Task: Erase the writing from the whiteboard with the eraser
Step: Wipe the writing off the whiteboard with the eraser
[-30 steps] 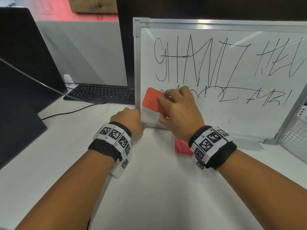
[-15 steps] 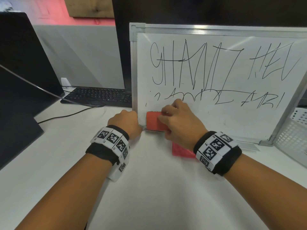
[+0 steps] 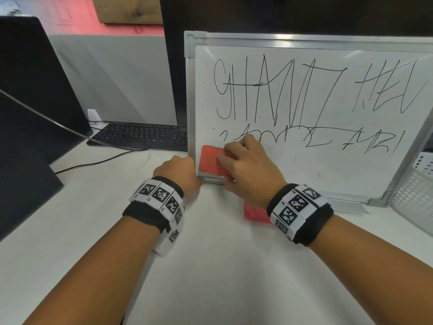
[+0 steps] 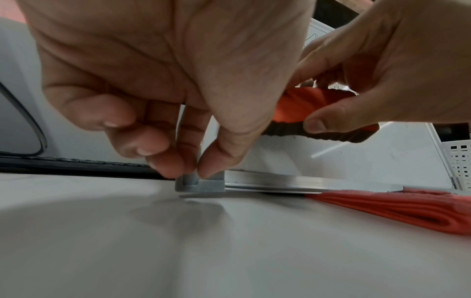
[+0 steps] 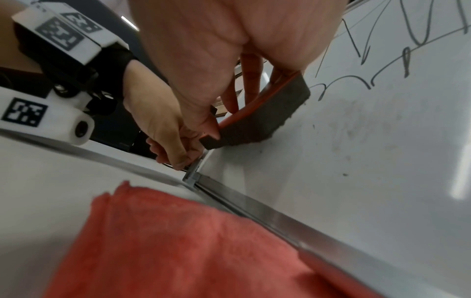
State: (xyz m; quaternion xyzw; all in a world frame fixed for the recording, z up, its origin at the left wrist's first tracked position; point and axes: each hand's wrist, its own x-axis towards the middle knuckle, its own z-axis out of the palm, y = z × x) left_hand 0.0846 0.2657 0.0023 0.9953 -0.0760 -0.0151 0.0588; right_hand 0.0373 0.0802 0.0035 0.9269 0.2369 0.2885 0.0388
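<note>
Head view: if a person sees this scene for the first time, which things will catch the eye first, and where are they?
First comes the whiteboard, standing on the white table, with tall black writing across its upper half. Next is the red eraser, which the right hand presses on the board's lower left corner. The left hand pinches the frame there, and a red cloth lies on the table in front of the board.

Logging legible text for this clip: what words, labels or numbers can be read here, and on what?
"GHANIZ" roughly, scrawled handwriting, top line of the whiteboard; the reading is uncertain.
"HEL" roughly, further right on that line; cut by the frame edge.
Second line: scribble, only "ARI" guessable.
Wristband markers: square codes, tiny side digits unreadable.
Keyboard legends: too small.
</note>
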